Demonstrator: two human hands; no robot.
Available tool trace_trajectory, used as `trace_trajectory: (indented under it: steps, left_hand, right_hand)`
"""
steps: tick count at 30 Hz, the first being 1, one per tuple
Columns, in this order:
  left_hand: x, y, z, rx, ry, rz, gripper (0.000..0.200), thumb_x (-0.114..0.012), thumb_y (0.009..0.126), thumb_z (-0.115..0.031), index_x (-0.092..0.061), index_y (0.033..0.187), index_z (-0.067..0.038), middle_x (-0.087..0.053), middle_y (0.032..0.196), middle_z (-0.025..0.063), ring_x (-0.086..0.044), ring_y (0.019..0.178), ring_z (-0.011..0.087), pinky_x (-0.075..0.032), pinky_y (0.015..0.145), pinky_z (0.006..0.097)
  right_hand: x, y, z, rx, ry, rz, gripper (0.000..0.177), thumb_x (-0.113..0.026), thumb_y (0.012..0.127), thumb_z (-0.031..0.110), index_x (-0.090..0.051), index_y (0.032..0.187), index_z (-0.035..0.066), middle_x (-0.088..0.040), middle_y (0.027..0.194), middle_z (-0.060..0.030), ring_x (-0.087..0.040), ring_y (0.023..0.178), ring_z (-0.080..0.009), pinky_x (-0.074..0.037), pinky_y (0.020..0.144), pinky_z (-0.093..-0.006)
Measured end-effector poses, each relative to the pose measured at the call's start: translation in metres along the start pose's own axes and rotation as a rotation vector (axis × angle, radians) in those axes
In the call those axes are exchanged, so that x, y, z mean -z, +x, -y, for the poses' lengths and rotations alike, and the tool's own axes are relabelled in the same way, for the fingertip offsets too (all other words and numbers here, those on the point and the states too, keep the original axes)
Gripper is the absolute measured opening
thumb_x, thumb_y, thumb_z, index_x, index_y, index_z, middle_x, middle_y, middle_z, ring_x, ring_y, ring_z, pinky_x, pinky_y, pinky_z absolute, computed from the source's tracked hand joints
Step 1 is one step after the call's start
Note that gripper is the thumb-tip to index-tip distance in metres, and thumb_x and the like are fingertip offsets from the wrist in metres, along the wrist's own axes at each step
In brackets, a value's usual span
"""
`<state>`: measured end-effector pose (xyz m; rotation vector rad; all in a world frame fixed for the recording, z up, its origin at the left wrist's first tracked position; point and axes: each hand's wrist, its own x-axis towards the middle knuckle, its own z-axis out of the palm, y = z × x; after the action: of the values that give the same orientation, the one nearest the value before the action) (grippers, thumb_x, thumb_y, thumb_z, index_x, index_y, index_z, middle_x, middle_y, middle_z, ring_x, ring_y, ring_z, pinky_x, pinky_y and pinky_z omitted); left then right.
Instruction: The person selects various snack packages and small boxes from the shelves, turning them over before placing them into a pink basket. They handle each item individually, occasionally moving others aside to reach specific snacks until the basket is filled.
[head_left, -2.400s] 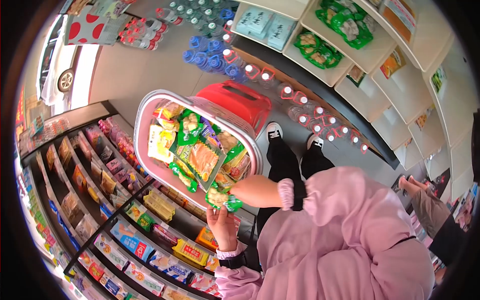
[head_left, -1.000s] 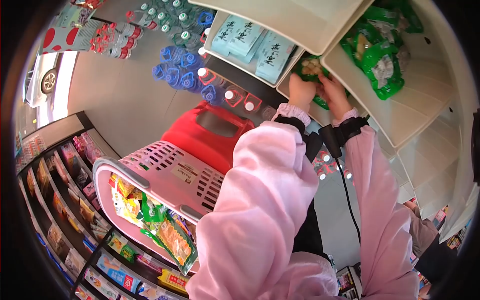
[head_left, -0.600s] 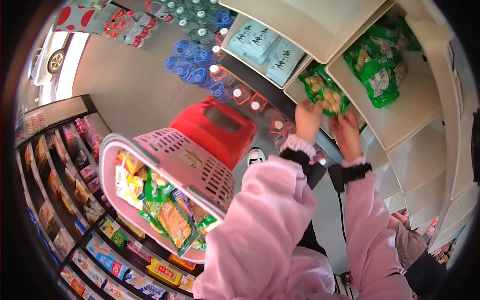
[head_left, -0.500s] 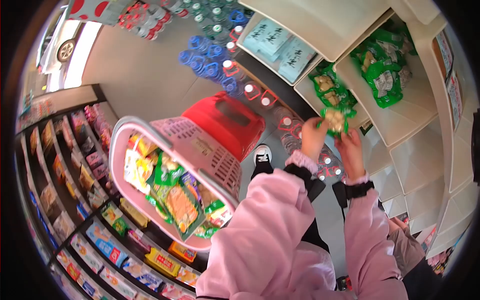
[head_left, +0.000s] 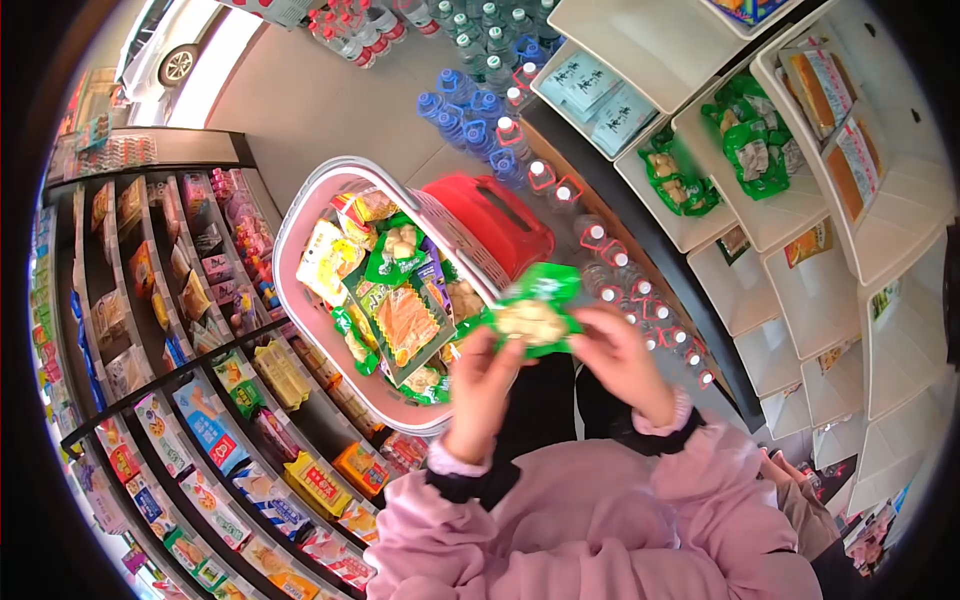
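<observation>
Between my two hands hangs a green snack packet (head_left: pixel 535 318) with a clear window showing pale, round pieces. My left hand (head_left: pixel 482 385) pinches its left edge, and my right hand (head_left: pixel 622 355) grips the right edge. Just left of them stands a pink shopping basket (head_left: pixel 300 225), piled with snack packs. Among these are a green packet (head_left: pixel 396 250) of the same kind and a flat pack with orange contents (head_left: pixel 408 325). The packet I hold overlaps the basket's right rim in this view.
A red basket (head_left: pixel 490 225) sits behind the pink one. Beige bins (head_left: pixel 640 215) on the right hold green packets (head_left: pixel 755 135). Water bottles (head_left: pixel 590 235) line the floor beside the bins. A snack shelf (head_left: pixel 150 395) runs along the left. Another person's hand (head_left: pixel 790 470) shows at lower right.
Both hands have moved left and down from the bins with the green packet, bringing it beside the pink basket. The view has shifted, and the basket appears further right.
</observation>
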<state>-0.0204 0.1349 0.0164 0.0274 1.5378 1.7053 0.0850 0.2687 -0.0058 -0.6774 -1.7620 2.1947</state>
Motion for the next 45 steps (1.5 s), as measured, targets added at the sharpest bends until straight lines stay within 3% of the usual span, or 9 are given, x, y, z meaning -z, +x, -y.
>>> trace_trajectory:
  steps: [6,11,15,16,17,22,31,34,45]
  left_hand:
    - [0.079,0.030,-0.051,-0.064,0.167,-0.204,0.025,-0.050,0.087,-0.011,-0.050,0.108,0.002,-0.058,0.101,0.0084,-0.058,0.086,0.0143,-0.049,0.071,0.0246]
    - [0.133,0.067,-0.053,-0.060,0.272,-0.185,0.034,-0.054,0.085,-0.012,-0.045,0.110,0.009,-0.059,0.092,0.0100,-0.059,0.072,0.0122,-0.049,0.063,0.0218]
    - [0.151,0.065,-0.049,-0.163,0.600,-0.324,0.034,-0.051,0.085,-0.008,-0.044,0.115,0.007,-0.058,0.097,0.0134,-0.057,0.082,0.0148,-0.048,0.066,0.0238]
    - [0.153,0.057,-0.047,-0.262,0.687,-0.374,0.033,-0.051,0.085,-0.009,-0.044,0.114,0.007,-0.057,0.098,0.0126,-0.056,0.084,0.0147,-0.046,0.071,0.0241]
    - [0.151,0.047,-0.046,-0.270,0.664,-0.398,0.031,-0.050,0.086,-0.008,-0.045,0.113,0.006,-0.057,0.097,0.0112,-0.055,0.083,0.0138,-0.045,0.072,0.0237]
    - [0.100,-0.001,-0.038,-0.315,0.463,-0.342,0.025,-0.048,0.087,-0.010,-0.050,0.109,0.001,-0.059,0.092,0.0072,-0.054,0.073,0.0096,-0.045,0.065,0.0212]
    - [-0.049,-0.012,0.031,-0.269,0.316,0.038,0.028,-0.048,0.086,-0.007,-0.045,0.113,0.001,-0.058,0.088,0.0088,-0.056,0.074,0.0124,-0.046,0.067,0.0224]
    - [-0.076,0.011,0.054,-0.153,0.242,0.061,0.028,-0.047,0.085,-0.005,-0.044,0.112,0.002,-0.058,0.086,0.0100,-0.056,0.076,0.0128,-0.046,0.066,0.0230]
    - [-0.138,0.177,0.057,-0.293,0.491,0.090,0.031,-0.051,0.075,-0.005,-0.047,0.105,0.006,-0.059,0.073,0.0119,-0.058,0.059,0.0166,-0.046,0.052,0.0257]
  right_hand:
    - [-0.097,0.062,-0.005,-0.199,0.370,0.124,0.032,-0.052,0.084,0.002,-0.042,0.113,-0.003,-0.053,0.098,-0.0079,-0.058,0.077,-0.0114,-0.050,0.065,-0.0222]
    - [-0.128,0.081,-0.035,-0.117,0.182,0.119,0.036,-0.050,0.080,-0.003,-0.041,0.114,-0.004,-0.050,0.100,-0.0092,-0.057,0.077,-0.0110,-0.048,0.066,-0.0212]
    - [-0.114,0.059,-0.034,0.096,-0.082,0.083,0.039,-0.052,0.075,-0.001,-0.043,0.113,0.000,-0.050,0.104,-0.0143,-0.055,0.078,-0.0155,-0.046,0.066,-0.0273]
    - [-0.104,0.049,-0.021,0.029,-0.008,0.123,0.040,-0.051,0.079,-0.002,-0.040,0.117,0.004,-0.046,0.110,-0.0081,-0.051,0.076,-0.0078,-0.045,0.066,-0.0218]
    - [-0.092,0.037,-0.019,-0.031,0.004,0.153,0.039,-0.050,0.079,-0.002,-0.041,0.116,0.004,-0.047,0.109,-0.0077,-0.050,0.077,-0.0078,-0.045,0.066,-0.0220]
    - [-0.028,-0.018,-0.022,-0.081,-0.045,0.152,0.035,-0.049,0.080,-0.003,-0.040,0.114,0.003,-0.049,0.106,-0.0072,-0.053,0.078,-0.0099,-0.045,0.069,-0.0238]
    - [0.034,-0.054,-0.022,-0.053,0.053,-0.178,0.032,-0.051,0.078,-0.001,-0.043,0.109,0.002,-0.053,0.098,-0.0084,-0.055,0.076,-0.0121,-0.045,0.067,-0.0245]
    - [0.051,-0.041,-0.030,-0.005,0.068,-0.256,0.033,-0.052,0.077,0.001,-0.044,0.109,0.003,-0.054,0.098,-0.0071,-0.053,0.076,-0.0115,-0.043,0.066,-0.0233]
    - [0.111,0.052,-0.076,-0.047,-0.017,-0.356,0.034,-0.052,0.073,0.001,-0.047,0.107,0.001,-0.056,0.092,-0.0103,-0.055,0.082,-0.0159,-0.045,0.069,-0.0262]
